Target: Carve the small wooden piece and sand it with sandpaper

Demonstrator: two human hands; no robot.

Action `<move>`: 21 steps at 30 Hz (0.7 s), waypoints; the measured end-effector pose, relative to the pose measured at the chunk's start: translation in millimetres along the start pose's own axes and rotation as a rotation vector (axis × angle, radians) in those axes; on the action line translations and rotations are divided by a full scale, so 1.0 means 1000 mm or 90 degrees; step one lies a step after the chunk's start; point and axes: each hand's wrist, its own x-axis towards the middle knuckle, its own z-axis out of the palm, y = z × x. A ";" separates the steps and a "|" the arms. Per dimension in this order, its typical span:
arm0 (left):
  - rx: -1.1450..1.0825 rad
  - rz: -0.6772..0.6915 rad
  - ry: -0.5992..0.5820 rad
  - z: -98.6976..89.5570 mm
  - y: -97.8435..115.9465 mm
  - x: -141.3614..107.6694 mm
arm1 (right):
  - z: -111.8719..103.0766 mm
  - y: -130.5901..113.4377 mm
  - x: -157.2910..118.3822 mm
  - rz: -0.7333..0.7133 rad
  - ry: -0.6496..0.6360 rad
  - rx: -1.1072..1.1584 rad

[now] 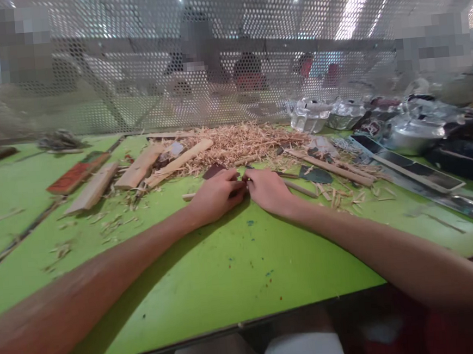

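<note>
My left hand [217, 195] and my right hand [269, 191] meet over the middle of the table, fingers bent inward and nearly touching. Whatever they pinch between them is small, dark and mostly hidden. A pale wooden stick [188, 197] pokes out beside my left hand, and a dark brownish flat piece [213, 171] lies just behind it. Another thin stick [302, 189] rests to the right of my right hand, near a dark grey-green flat piece [316, 174]. Behind both hands spreads a heap of wood shavings [250, 140].
Wooden boards [92, 189] and an orange-red block [76, 174] lie left on the green table [229, 286]. Shiny silvery vessels [309, 115] and a long white-framed panel [418, 168] occupy the right. A perforated metal screen [129, 65] closes off the back, with people behind it.
</note>
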 end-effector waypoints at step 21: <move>-0.003 -0.016 0.008 0.000 0.002 0.000 | 0.004 0.003 0.002 -0.005 0.014 0.008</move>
